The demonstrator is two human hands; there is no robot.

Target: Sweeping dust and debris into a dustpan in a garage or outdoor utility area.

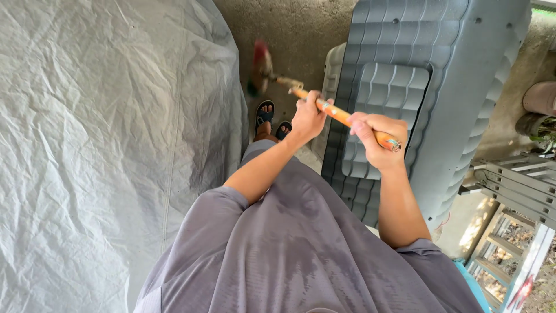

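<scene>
I hold an orange-handled broom with both hands. My left hand grips the handle nearer the head. My right hand grips it close to the top end. The broom's head, reddish and green, is blurred above the concrete floor. My feet in dark sandals stand below it. I wear a grey shirt.
A crinkled grey cover drapes a large object on the left. A big grey plastic storage box stands on the right. Grey slatted furniture and a plant pot are at the far right. I stand in the narrow gap between cover and box.
</scene>
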